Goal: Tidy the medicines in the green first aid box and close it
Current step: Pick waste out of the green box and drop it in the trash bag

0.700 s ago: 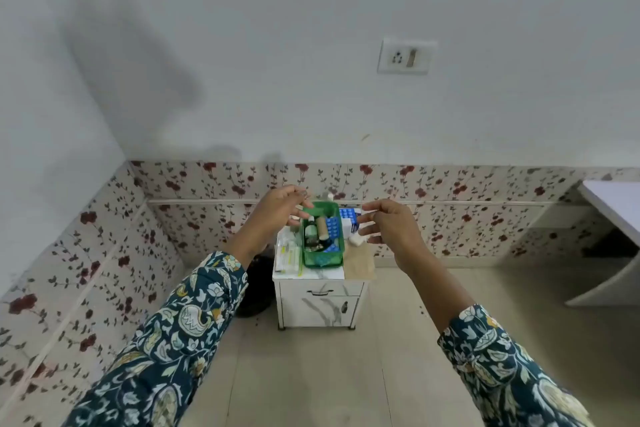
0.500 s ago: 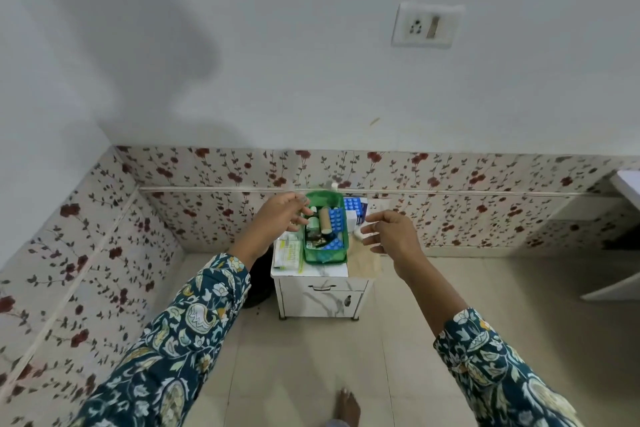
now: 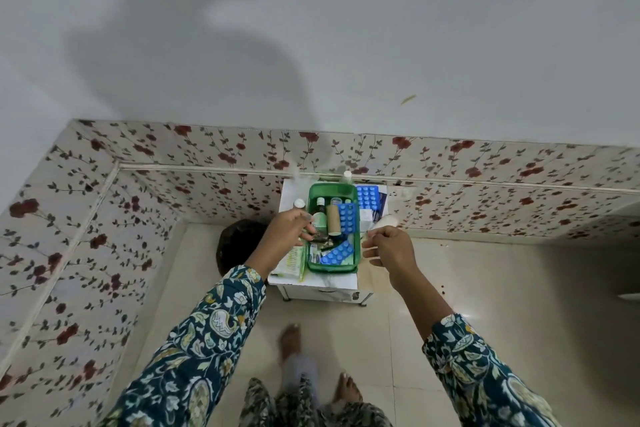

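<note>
We're over the green box point(image 3: 333, 229) at centre frame, sitting open on the small white tabletop point(image 3: 289, 196) against the flowered wall. Inside we can see a small bottle point(image 3: 319, 217), a brown roll point(image 3: 334, 218) and blue pill strips point(image 3: 347, 217), some upright, some lying loose toward the near end. More blue strips point(image 3: 367, 197) lie just right of the box, outside it. Our left hand point(image 3: 284, 230) reaches in over the left rim, its grip curled narrow around something near the bottle; what exactly it pinches we cannot tell. Our right hand point(image 3: 389, 248) hovers just right of the box, fingers pinched on a small white thing point(image 3: 388, 220), likely a roll or a cap. To do this well, we'd stand the bottle and roll together at the far end, lay the strips flat and stacked, and bring the outside strips in. Nothing should stick up above the rim, or the lid likely won't shut
</note>
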